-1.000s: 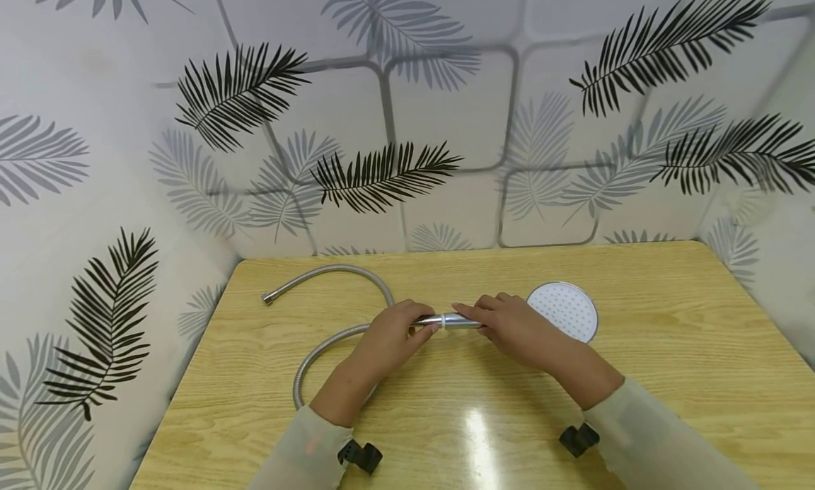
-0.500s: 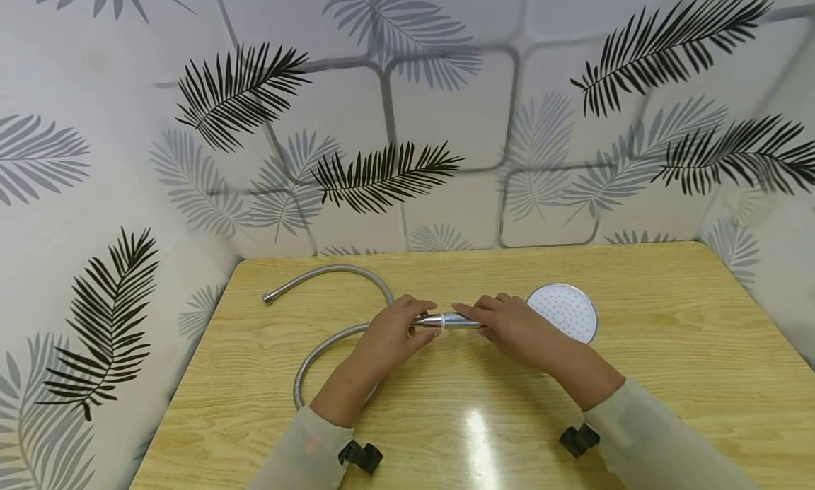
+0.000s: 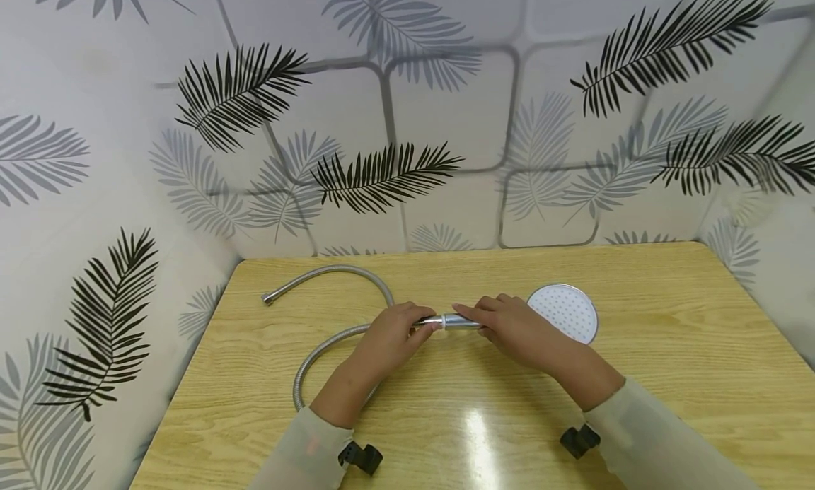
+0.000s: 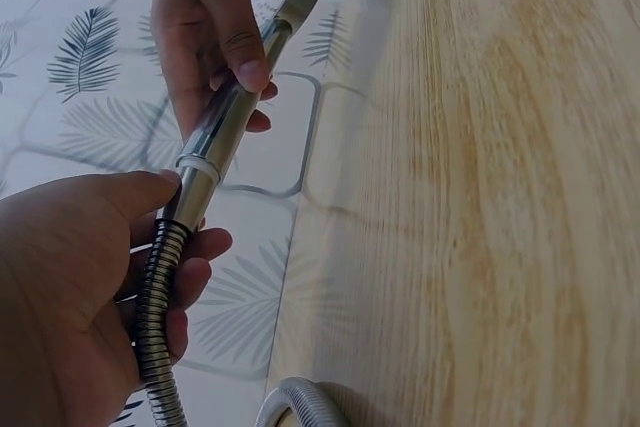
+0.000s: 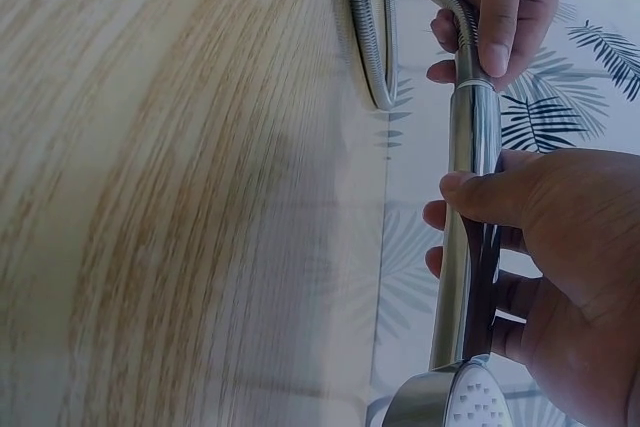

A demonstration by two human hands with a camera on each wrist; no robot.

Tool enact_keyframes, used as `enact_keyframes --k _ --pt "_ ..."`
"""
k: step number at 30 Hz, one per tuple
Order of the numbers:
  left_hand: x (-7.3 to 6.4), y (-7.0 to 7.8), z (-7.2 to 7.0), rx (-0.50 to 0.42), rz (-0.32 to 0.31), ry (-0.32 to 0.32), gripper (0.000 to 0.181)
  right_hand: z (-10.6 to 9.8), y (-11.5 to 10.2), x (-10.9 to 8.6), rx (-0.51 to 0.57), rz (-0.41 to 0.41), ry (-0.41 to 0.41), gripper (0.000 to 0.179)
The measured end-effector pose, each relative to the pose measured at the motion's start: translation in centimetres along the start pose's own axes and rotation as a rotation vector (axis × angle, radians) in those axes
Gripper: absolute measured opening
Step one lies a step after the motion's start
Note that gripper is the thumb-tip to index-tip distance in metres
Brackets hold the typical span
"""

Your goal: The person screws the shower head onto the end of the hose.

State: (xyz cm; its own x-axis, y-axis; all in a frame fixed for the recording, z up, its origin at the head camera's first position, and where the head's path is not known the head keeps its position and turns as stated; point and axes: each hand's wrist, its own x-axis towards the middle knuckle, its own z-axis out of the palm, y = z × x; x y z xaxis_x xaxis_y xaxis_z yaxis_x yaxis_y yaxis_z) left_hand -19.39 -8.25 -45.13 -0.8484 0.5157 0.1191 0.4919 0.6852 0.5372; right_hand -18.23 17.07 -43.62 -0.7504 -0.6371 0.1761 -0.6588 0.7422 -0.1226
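Note:
A chrome handheld shower head (image 3: 563, 313) with a round white nozzle face is gripped along its handle (image 5: 455, 287) by my right hand (image 3: 518, 327), fingers curled round it. My left hand (image 3: 391, 334) pinches the cone-shaped end nut (image 4: 190, 197) of a metal shower hose (image 3: 344, 268), thumb on one side and fingers curled behind. Nut and handle line up end to end, and a white ring (image 4: 200, 165) shows at the joint between them. From the nut, the hose runs under my left palm in the left wrist view. The head view hides part of the handle behind my right hand.
The hose loops across the left of the wooden table (image 3: 668, 348), passing behind my left forearm. Its free end fitting (image 3: 268, 299) lies near the back left. Leaf-patterned walls (image 3: 446, 214) border the table at the back and sides.
Half a second ago my left thumb and fingers were spread off the nut; now they have come together on it again. My right hand and the shower head stay in place.

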Motion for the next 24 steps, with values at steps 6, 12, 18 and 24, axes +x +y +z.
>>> enact_keyframes --k 6,12,18,24 --pt "-0.07 -0.14 0.04 -0.026 -0.004 0.005 0.030 0.13 -0.03 -0.04 -0.002 -0.007 0.009 0.056" --pt "-0.12 -0.14 0.07 -0.029 0.001 0.013 0.030 0.27 -0.01 -0.13 0.004 0.005 0.004 0.057" --pt "-0.15 -0.06 0.05 -0.038 -0.004 0.016 0.027 0.32 0.04 -0.21 0.013 0.003 0.010 0.057" --pt "-0.21 -0.09 -0.01 -0.035 -0.020 0.004 0.043 0.33 0.02 -0.24 0.011 0.007 0.003 0.057"
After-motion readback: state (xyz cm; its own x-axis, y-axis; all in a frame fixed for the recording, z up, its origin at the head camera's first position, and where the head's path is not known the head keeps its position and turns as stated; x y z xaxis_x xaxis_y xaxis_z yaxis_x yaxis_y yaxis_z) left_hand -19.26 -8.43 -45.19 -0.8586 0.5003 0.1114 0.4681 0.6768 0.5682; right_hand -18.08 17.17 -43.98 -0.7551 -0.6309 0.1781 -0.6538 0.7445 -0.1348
